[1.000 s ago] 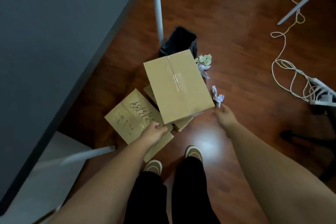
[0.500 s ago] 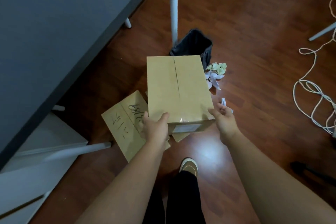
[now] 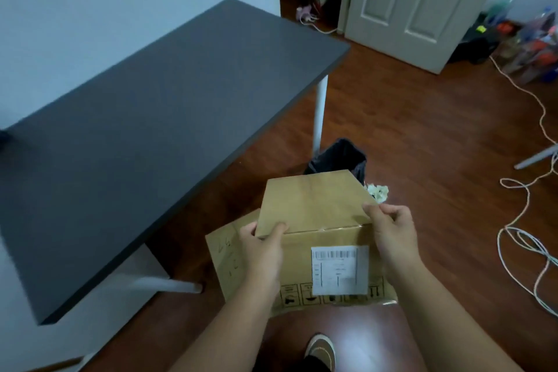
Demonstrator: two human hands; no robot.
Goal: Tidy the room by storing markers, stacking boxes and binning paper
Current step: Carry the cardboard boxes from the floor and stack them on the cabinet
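two hands hold a cardboard box [image 3: 314,205] up off the floor, near the bottom centre of the view; its near face carries a white shipping label [image 3: 339,269] with a barcode, and a row of printed handling symbols runs along its lower edge; the left hand [image 3: 262,254] clamps the box's near left corner, thumb on top and fingers wrapped down the side; the right hand [image 3: 392,235] grips the near right corner, fingertips curled over the top edge; below and to the left a second box [image 3: 225,260] with handwriting on it lies flat on the wooden floor [image 3: 422,136], partly hidden behind the held one; just beyond the held box stands a black bin [image 3: 338,157], and a wad of crumpled paper [image 3: 377,190] lies on the floor to its right; a dark table [image 3: 151,130] with white legs fills the left side; white cable [image 3: 522,238] loops across the floor at the right; one shoe [image 3: 320,350] shows at the bottom edge; a white door [image 3: 422,3] stands at the far side.
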